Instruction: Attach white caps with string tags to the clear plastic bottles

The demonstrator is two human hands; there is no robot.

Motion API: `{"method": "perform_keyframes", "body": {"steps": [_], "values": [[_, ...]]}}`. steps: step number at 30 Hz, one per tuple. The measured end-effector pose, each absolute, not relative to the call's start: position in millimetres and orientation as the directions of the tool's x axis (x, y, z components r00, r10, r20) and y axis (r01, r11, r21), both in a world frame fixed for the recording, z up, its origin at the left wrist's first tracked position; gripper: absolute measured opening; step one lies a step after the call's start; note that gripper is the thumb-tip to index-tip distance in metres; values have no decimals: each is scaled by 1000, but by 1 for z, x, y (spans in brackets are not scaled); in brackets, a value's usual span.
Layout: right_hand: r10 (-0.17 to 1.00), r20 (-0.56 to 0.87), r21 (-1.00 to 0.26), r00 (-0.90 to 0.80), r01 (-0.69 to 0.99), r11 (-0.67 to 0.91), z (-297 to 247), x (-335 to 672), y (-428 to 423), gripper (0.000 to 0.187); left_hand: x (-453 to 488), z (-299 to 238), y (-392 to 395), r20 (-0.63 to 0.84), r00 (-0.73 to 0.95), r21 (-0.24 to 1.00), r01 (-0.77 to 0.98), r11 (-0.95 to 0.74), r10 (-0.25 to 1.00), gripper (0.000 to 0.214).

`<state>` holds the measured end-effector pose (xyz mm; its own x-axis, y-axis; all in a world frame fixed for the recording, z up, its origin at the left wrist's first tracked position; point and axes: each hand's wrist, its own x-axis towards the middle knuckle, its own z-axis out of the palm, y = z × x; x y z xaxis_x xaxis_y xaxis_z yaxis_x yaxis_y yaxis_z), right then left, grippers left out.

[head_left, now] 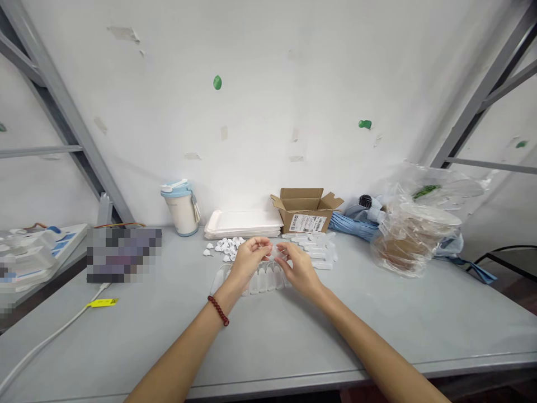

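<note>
My left hand (pixel 248 258), with a dark red bead bracelet on its wrist, is closed in a pinch near the middle of the table. Opposite it, my right hand (pixel 298 267) curls its thumb and fingers round a small translucent plastic piece (pixel 275 253). What sits between the left fingertips is too small to make out. Below the hands lies a curved row of translucent plastic containers (pixel 263 281). Small white caps (pixel 226 246) are scattered behind my left hand. More translucent containers (pixel 321 253) lie in a pile beyond my right hand.
Along the wall stand a cream tumbler (pixel 180 212) with a blue lid, a stack of white packets (pixel 245 224) and an open cardboard box (pixel 305 215). To the right are blue cloth (pixel 354 224) and a plastic-wrapped roll (pixel 419 240). A white cable (pixel 54 333) crosses the left side.
</note>
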<state>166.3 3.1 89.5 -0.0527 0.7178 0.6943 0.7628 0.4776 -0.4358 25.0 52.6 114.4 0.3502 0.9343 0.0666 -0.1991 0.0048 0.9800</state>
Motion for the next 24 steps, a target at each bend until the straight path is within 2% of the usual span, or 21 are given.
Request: {"method": "perform_keyframes", "body": {"steps": [4,10,12,15,17,19,22,24], "values": [[742,669,-472,-38,749,464,87,167,3,28,24,115,52,87,387,984,-178,-18,918,31],[744,661,-432,-98,761,484,81,170,7,39,27,117,47,122,478,983,-177,-40,870,32],[763,643,-470,-66,753,461,83,170,7,36,28,116,47,162,469,985,-128,-114,868,36],[807,590,-580,24,708,403,89,171,6,31,30,113,48,284,375,949,19,-314,882,40],[832,548,-658,92,662,360,94,171,6,27,30,111,47,399,296,877,154,-455,868,40],[844,513,-720,157,614,323,97,172,6,24,30,110,44,530,273,759,269,-593,803,38],[851,476,-776,221,560,289,99,174,6,24,31,110,38,693,357,528,339,-779,626,36],[856,460,-798,236,533,281,100,175,6,23,32,111,34,734,442,403,328,-854,516,36]]}}
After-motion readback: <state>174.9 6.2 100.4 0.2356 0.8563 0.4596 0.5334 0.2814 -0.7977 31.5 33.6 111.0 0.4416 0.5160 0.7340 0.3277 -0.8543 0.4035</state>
